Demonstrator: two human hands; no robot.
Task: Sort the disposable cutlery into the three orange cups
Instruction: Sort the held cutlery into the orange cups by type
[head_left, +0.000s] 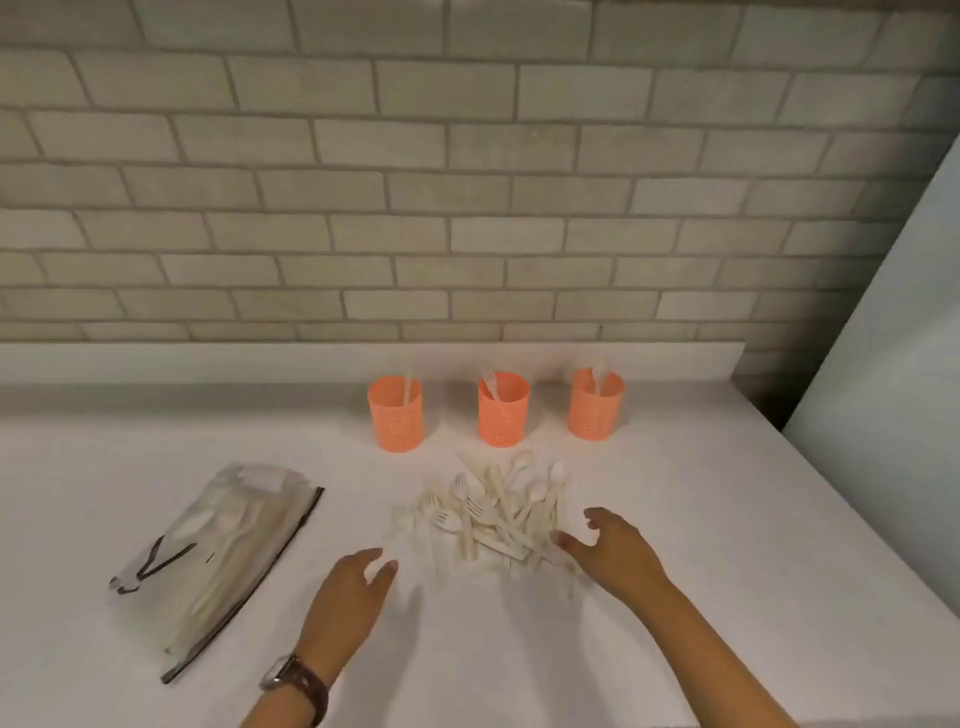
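Note:
Three orange perforated cups stand in a row near the back of the white counter: the left cup (395, 414) holds a knife, the middle cup (503, 409) a fork, the right cup (596, 404) a spoon. A loose pile of cream disposable cutlery (496, 512) lies in front of them, forks, spoons and knives mixed. My right hand (610, 551) reaches into the pile's right edge with fingers spread, fingertips touching the pieces. My left hand (353, 592) hovers low at the pile's left, fingers relaxed, holding nothing.
A clear plastic bag (223, 561) with a dark zip edge lies flat on the counter (675, 493) to the left, some cutlery inside. A brick wall backs the counter. A pale panel (893, 364) rises at the right edge.

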